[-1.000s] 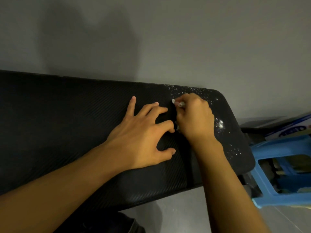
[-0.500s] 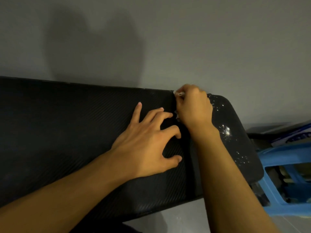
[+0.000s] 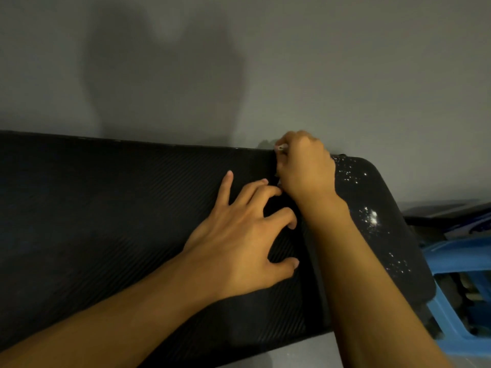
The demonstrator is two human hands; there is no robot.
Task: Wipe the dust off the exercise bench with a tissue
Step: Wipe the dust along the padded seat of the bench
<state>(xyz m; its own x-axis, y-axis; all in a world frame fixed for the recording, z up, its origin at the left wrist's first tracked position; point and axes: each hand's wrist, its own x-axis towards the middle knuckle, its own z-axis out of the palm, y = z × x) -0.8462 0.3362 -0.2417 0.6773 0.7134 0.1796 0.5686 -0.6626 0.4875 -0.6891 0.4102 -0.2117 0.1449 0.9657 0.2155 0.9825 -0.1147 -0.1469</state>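
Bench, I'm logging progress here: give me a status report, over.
Left hand spread on the bench, bracing. Right hand grips the tissue at the far edge. White dust speckles the right end. Nothing blocks it.

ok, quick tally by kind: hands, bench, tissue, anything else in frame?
hands: 2, left hand and right hand
exercise bench: 1
tissue: 1, mostly hidden in the right hand
blue stool: 1
total: 5
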